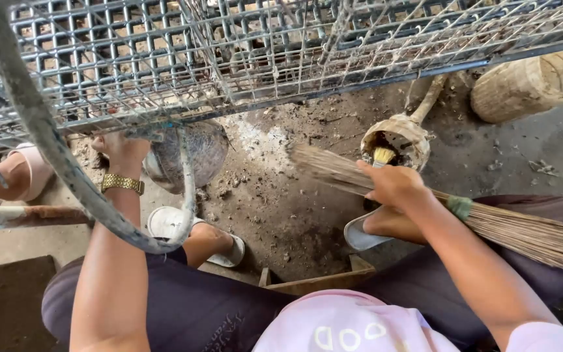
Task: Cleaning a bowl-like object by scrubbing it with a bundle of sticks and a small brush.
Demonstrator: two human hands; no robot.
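broom (490,225) gripped by right hand (395,186); left hand (122,146) grasps cage (229,58).

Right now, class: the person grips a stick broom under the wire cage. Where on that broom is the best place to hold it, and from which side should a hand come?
Grip the stick broom at its bound part beside the green band, where the right hand closes now. There the sticks are packed tight; toward the blurred tip they spread loose. Come from above, since the broom lies low and nearly flat over the dirt floor.

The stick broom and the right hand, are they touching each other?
Touching. The head view shows the right hand closed around the stick broom, its fingers wrapped over the bundle near the green binding.
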